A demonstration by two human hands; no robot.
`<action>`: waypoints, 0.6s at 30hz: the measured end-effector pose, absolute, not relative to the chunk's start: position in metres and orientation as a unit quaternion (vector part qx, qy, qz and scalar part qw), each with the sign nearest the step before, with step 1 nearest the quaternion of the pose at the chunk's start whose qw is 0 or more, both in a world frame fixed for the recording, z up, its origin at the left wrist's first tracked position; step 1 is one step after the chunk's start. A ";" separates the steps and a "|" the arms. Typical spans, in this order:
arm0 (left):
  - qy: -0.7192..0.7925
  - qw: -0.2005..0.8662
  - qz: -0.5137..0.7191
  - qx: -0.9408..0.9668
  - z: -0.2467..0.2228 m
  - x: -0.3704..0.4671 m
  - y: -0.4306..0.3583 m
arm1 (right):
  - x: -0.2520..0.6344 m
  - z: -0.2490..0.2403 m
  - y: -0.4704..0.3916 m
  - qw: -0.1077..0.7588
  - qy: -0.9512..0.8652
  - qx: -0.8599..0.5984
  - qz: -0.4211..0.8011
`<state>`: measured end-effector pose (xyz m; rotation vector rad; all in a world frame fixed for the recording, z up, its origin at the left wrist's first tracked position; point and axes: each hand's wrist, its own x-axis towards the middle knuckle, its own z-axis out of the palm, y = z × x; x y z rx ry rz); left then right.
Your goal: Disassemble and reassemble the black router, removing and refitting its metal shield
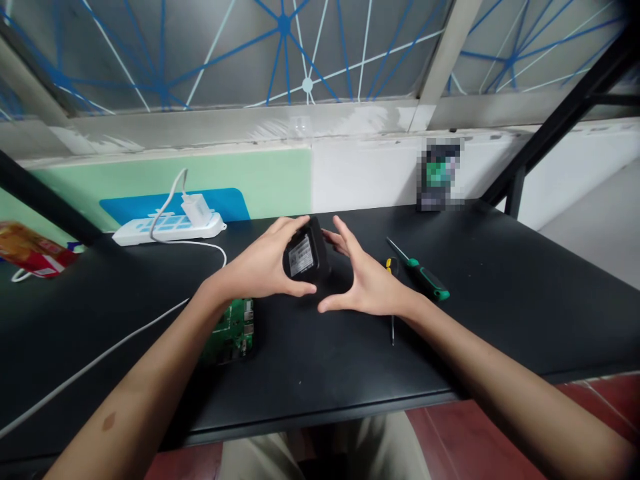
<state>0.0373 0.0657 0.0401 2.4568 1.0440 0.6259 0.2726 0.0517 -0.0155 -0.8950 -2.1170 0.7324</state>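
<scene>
My left hand (267, 260) grips a small black box-shaped device (320, 252), thumb below and fingers above, and holds it tilted over the table. A white printed label (301, 256) shows on the device's side. To the right of it, my right hand (363, 277) is open, its thumb and fingers spread apart and curved toward the device; its far fingers are partly hidden behind the device's edge, and whether they touch it I cannot tell. A green circuit board (235, 330) with metal ports lies below my left wrist, partly covered by the forearm.
Right of my hands lie a green-and-black screwdriver (425, 275) and a yellow-and-black screwdriver (393, 267). A white power strip (170, 229) with a plugged-in charger (197, 209) stands at the back left, its white cable (100, 363) crossing the table. A red snack packet (35, 250) lies far left.
</scene>
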 end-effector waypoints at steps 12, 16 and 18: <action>0.337 0.290 0.293 0.846 0.034 0.034 0.061 | 0.246 -0.019 0.076 0.339 -0.847 -0.236 0.336; 0.323 0.312 0.297 0.842 0.032 0.035 0.061 | 0.248 -0.020 0.077 0.337 -0.841 -0.257 0.337; 0.325 0.321 0.296 0.839 0.031 0.035 0.061 | 0.249 -0.021 0.077 0.332 -0.840 -0.268 0.336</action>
